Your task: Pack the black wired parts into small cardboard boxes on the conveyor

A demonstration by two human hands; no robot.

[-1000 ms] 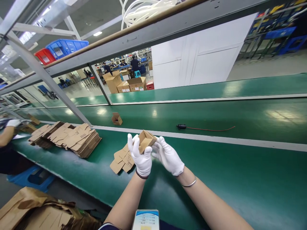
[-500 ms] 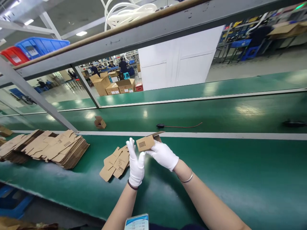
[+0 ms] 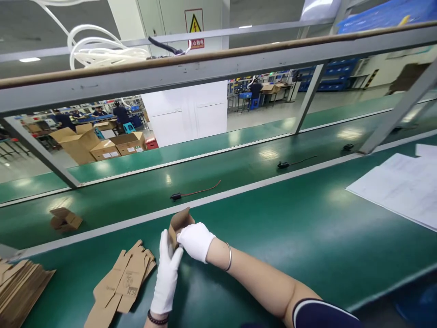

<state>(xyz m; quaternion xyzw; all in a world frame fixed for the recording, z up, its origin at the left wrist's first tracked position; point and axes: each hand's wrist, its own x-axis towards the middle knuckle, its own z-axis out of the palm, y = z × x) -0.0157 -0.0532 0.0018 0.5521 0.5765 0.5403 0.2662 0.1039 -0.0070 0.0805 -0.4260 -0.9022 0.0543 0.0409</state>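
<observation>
A small brown cardboard box (image 3: 180, 220) is held above the green bench, one flap standing up. My left hand (image 3: 166, 273), in a white glove, grips its near left side between thumb and fingers. My right hand (image 3: 197, 241), gloved too, is closed at the box's open side, its fingertips partly hidden by the cardboard. Left of my hands, several flat unfolded box blanks (image 3: 128, 278) lie on the bench. A thicker stack of blanks (image 3: 23, 291) is at the lower left edge.
On the belt behind a pale rail (image 3: 112, 230) lie a folded box (image 3: 65, 219), a black part with a thin reddish wire (image 3: 175, 196), and another black wired part (image 3: 283, 165). Paper sheets (image 3: 398, 187) lie at right. A slanted metal post (image 3: 398, 109) stands near them.
My view has swung to the right, bringing paper sheets and more wired parts into sight. The box has been turned, and my right fingers have moved to its open side.
</observation>
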